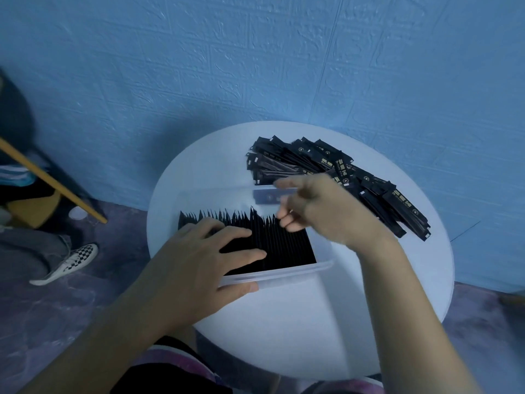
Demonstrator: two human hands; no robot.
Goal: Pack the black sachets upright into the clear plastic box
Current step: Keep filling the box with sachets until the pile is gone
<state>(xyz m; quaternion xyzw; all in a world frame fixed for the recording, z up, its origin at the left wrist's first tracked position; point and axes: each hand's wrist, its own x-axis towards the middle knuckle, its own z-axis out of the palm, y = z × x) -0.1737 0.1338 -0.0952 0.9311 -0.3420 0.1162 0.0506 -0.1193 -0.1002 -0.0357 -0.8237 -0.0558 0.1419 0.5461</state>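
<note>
A clear plastic box (284, 273) stands on the round white table (312, 322). A row of black sachets (284, 243) stands upright inside it. My left hand (199, 260) lies over the left part of that row, fingers spread on the sachet tops and thumb pressed against the box's front wall. My right hand (321, 209) hovers, blurred, over the box's far right corner. It pinches one pale, blurred sachet (270, 197) between thumb and fingers. A loose pile of black sachets (326, 172) with gold print lies on the table behind and to the right of the box.
A blue textured wall (255, 66) rises right behind the table. On the floor at the left are another person's leg and a checkered shoe (71, 261), beside a slanted wooden bar (54, 182).
</note>
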